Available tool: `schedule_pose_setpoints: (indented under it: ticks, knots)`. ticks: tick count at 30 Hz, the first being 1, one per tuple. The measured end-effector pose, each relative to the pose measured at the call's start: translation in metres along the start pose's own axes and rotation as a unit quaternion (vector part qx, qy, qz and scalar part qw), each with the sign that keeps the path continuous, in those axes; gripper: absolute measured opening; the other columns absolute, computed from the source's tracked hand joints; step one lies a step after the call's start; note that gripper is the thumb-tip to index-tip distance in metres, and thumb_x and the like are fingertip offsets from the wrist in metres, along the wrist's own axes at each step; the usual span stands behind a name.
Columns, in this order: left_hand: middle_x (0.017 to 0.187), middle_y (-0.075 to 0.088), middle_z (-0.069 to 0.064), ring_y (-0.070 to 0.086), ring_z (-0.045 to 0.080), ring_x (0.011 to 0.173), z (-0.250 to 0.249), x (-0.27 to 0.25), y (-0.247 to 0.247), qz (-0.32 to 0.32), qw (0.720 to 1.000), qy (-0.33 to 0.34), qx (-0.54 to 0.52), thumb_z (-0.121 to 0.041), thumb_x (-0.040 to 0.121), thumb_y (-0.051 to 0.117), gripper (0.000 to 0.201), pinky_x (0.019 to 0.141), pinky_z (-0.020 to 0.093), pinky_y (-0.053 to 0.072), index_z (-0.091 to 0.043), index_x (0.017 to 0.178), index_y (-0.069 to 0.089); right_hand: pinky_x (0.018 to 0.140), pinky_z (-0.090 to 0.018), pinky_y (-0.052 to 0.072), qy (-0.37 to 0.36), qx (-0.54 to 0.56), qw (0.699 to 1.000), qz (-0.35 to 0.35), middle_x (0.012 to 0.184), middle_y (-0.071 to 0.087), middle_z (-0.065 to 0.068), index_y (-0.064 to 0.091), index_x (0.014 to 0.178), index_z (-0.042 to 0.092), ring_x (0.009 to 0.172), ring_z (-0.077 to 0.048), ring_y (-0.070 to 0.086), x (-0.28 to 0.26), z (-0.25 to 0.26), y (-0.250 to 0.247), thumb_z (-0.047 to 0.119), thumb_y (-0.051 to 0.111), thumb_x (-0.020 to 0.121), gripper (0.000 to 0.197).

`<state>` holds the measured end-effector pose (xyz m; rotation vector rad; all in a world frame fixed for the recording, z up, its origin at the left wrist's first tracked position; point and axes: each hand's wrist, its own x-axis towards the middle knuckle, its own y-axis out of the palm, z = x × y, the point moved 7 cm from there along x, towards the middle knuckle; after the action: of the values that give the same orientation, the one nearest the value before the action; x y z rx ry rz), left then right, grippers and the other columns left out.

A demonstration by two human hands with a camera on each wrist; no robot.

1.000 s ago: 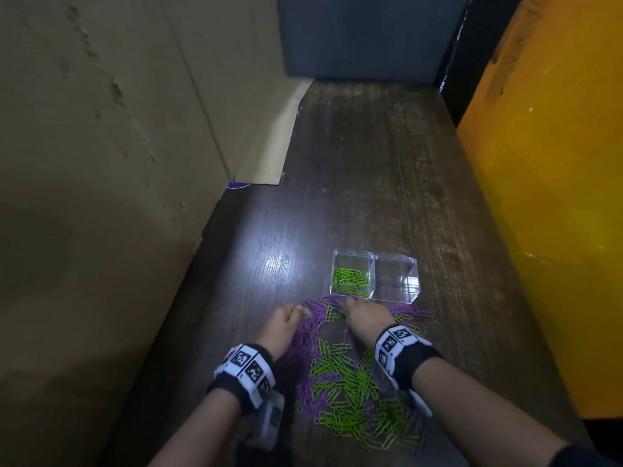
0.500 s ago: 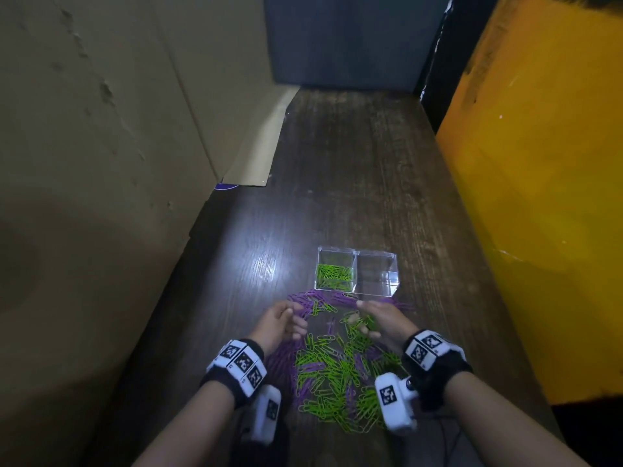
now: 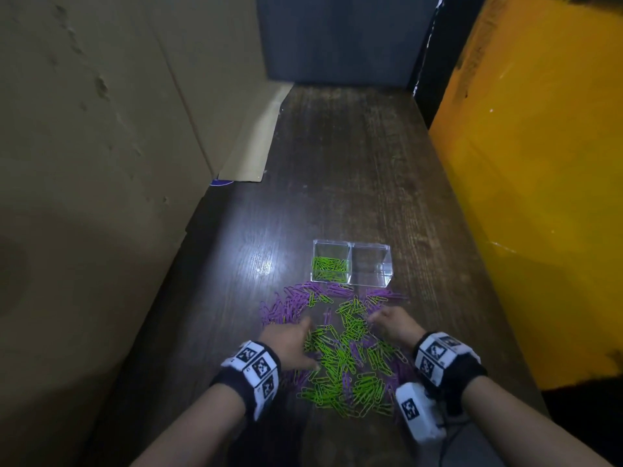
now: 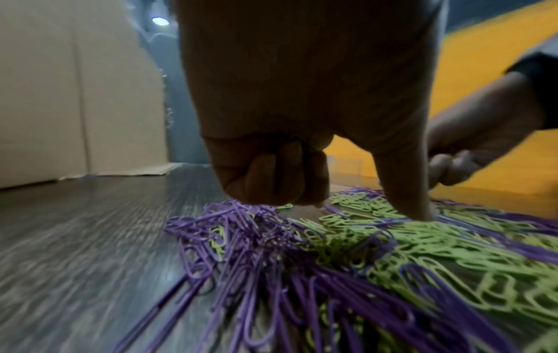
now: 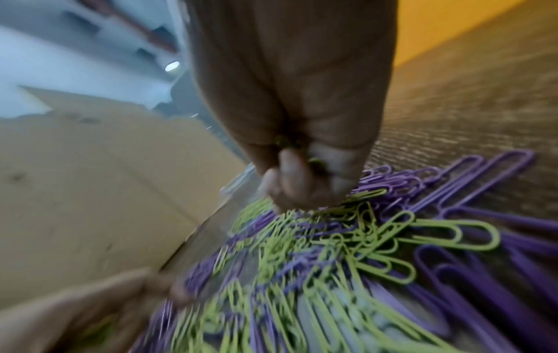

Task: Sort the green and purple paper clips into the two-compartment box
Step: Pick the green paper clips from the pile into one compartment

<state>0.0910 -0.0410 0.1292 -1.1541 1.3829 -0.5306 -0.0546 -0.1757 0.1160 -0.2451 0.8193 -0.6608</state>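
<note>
A clear two-compartment box [image 3: 387,256] stands on the dark wooden table [image 3: 337,163]. Its left compartment holds green paper clips [image 3: 328,267]; the right one [image 3: 371,269] looks empty. In front of the box lies a mixed pile of green clips [image 3: 350,362] and purple clips [image 3: 286,306]. My left hand [image 3: 290,337] is at the pile's left side, fingers curled into the palm [image 4: 271,176] with nothing seen in them, and the thumb tip touching green clips [image 4: 362,229]. My right hand [image 3: 387,321] is at the pile's right side, fingers curled round a few green clips [image 5: 315,162].
A cardboard wall [image 3: 101,163] runs along the left side of the table, and its flap [image 3: 253,153] lies on the tabletop. A yellow panel [image 3: 539,197] borders the right side. A dark panel [image 3: 337,38] closes the far end. Bare tabletop stretches beyond the box.
Both hands have drawn back from the pile's far edge near the box toward its middle. Their fingers have curled, and the right hand has taken hold of green clips.
</note>
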Motion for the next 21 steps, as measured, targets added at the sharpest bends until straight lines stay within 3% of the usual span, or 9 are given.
schedule_pose_setpoints:
  ticks: [2, 5, 8, 11, 15, 21]
  knots:
    - [0.113, 0.064, 0.008, 0.061, 0.025, 0.105, 0.001, 0.002, 0.006, 0.001, 1.000, 0.003, 0.020, -0.052, 0.076, 0.064, 0.069, 0.086, 0.037, 0.048, -0.017, 0.127, 0.034, 0.059, -0.026, 0.033, -0.027, -0.117, 0.992, -0.046, 0.065, 0.052, -0.011, 0.055, 0.066, 0.008, 0.060, -0.017, 0.046, -0.002, 0.002, -0.001, 0.026, 0.052, 0.093, 0.032]
    - [0.114, 0.064, 0.005, 0.060, 0.024, 0.107, 0.007, 0.003, 0.004, -0.009, 1.000, -0.007, -0.002, -0.047, 0.080, 0.062, 0.062, 0.088, 0.036, 0.048, -0.019, 0.128, 0.035, 0.060, -0.027, 0.035, -0.050, -0.224, 0.972, -0.046, 0.068, 0.055, -0.008, 0.054, 0.071, 0.011, 0.072, -0.021, 0.054, -0.007, 0.011, 0.015, 0.044, 0.059, 0.085, 0.037]
    - [0.111, 0.066, 0.003, 0.062, 0.023, 0.104, 0.011, 0.004, 0.001, -0.025, 0.999, -0.019, -0.035, -0.053, 0.083, 0.054, 0.056, 0.087, 0.034, 0.048, -0.023, 0.127, 0.037, 0.070, -0.030, 0.046, -0.049, -0.280, 0.957, -0.049, 0.093, 0.062, -0.008, 0.052, 0.101, 0.008, 0.089, -0.024, 0.060, -0.009, 0.022, 0.031, 0.056, 0.061, 0.078, 0.054]
    - [0.112, 0.066, 0.005, 0.062, 0.025, 0.106, 0.011, 0.008, -0.003, -0.036, 0.998, -0.031, -0.036, -0.052, 0.087, 0.050, 0.052, 0.088, 0.036, 0.048, -0.022, 0.127, 0.036, 0.073, -0.031, 0.045, -0.061, -0.325, 0.943, -0.048, 0.104, 0.063, -0.009, 0.045, 0.114, 0.006, 0.095, -0.024, 0.061, -0.006, 0.030, 0.045, 0.053, 0.063, 0.078, 0.062]
    - [0.118, 0.063, 0.003, 0.060, 0.024, 0.109, 0.002, 0.018, -0.009, -0.043, 0.998, -0.033, -0.033, -0.048, 0.085, 0.055, 0.052, 0.089, 0.035, 0.047, -0.019, 0.125, 0.040, 0.081, -0.034, 0.049, -0.053, -0.296, 0.951, -0.076, 0.110, 0.065, -0.012, 0.038, 0.122, 0.005, 0.102, -0.026, 0.063, -0.001, 0.035, 0.039, 0.049, 0.055, 0.086, 0.060]
    - [0.112, 0.064, 0.007, 0.062, 0.024, 0.104, -0.009, 0.026, -0.011, -0.039, 0.999, -0.017, -0.014, -0.030, 0.090, 0.051, 0.023, 0.087, 0.033, 0.048, -0.016, 0.108, 0.056, 0.087, -0.038, 0.048, -0.074, -0.328, 0.941, -0.051, 0.115, 0.063, -0.017, 0.034, 0.123, 0.006, 0.107, -0.031, 0.061, 0.002, 0.035, 0.043, 0.037, 0.053, 0.090, 0.048]
